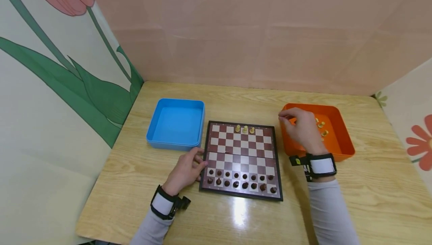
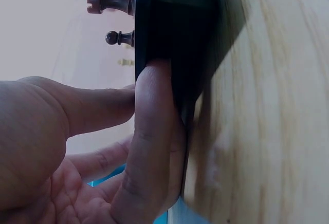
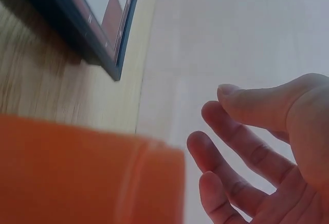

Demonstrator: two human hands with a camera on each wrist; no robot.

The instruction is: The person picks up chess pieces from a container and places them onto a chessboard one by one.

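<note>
Two hands busy | left hand (image 1: 186, 170) pressing straight fingers against board (image 1: 242, 159) edge | right hand (image 1: 301, 129) over orange tray (image 1: 341, 140), fingers loose, holding nothing | risk: nudging board, toppling dark pieces (image 1: 241, 181) beside left grip.

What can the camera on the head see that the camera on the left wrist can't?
Only the head view shows the whole table, the blue tray, the orange tray with light pieces in it, and the right hand over that tray. Only the left wrist view shows, close up, a finger pressed against the board's edge. Both show the left hand, the chessboard and its dark pieces.
</note>
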